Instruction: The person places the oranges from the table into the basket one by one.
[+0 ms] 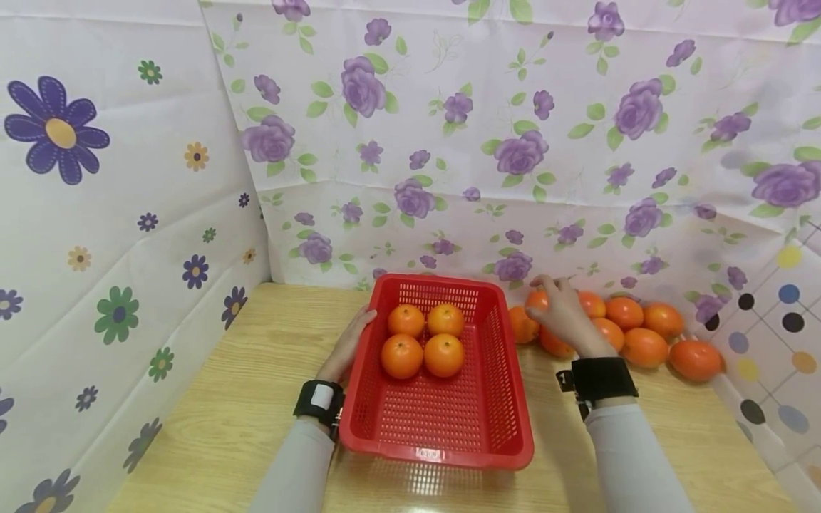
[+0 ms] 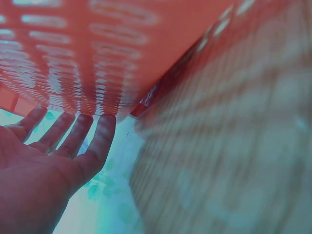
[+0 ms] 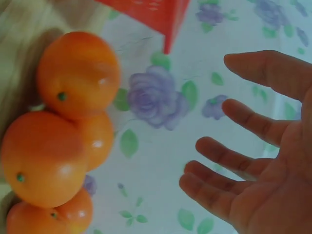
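Note:
A red plastic basket (image 1: 436, 420) stands on the table, with several oranges (image 1: 444, 355) grouped in its far left part. My left hand (image 1: 349, 345) is at the basket's left side; in the left wrist view its extended fingers (image 2: 100, 141) touch the perforated outer wall. To the right of the basket, my right hand (image 1: 567, 317) hovers over a row of loose oranges (image 1: 645, 347). The right wrist view shows that hand (image 3: 258, 161) with its fingers spread and nothing held, apart from the nearest oranges (image 3: 44, 158).
The loose oranges lie along the foot of the flowered back sheet (image 1: 449, 157). A patterned sheet (image 1: 128, 235) hangs at the left and a dotted one (image 1: 770, 342) at the right. Under everything is a light wooden table (image 1: 212, 427).

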Demonstrator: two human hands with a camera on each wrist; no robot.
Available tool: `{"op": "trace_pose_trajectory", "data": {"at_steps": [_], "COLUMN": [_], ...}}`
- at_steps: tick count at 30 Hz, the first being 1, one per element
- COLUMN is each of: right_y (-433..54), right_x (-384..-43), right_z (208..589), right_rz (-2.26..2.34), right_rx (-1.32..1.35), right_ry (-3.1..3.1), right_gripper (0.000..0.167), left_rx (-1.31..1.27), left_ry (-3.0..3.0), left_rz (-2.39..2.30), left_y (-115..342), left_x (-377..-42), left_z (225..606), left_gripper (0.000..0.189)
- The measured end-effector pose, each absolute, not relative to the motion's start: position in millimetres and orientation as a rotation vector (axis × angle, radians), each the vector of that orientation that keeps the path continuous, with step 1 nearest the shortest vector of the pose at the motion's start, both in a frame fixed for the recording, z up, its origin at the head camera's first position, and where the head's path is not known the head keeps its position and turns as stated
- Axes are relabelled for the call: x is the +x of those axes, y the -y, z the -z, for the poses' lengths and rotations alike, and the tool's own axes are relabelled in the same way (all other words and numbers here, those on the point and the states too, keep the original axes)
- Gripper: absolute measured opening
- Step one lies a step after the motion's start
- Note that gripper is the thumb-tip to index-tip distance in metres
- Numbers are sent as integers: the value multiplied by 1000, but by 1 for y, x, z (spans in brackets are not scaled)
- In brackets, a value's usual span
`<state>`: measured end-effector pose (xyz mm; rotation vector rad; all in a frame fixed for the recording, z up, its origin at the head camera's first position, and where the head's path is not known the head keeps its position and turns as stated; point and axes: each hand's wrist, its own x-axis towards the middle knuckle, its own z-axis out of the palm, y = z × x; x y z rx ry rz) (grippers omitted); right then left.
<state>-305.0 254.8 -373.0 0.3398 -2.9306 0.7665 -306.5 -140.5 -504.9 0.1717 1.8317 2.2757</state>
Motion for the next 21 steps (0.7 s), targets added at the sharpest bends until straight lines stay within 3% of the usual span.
{"op": "trace_pose_trajectory", "data": {"at_steps": [21], "right_y": [-263], "right_x": [-341], "right_z": [456], "right_rz": [-384], "right_rx": [592], "right_ry": [2851], "right_gripper": [78], "left_rx": [161], "left_ry": [-1807], "left_rz": [-2296], "left_y": [140], "left_x": [-306], "left_z": [505], "left_gripper": [60]}}
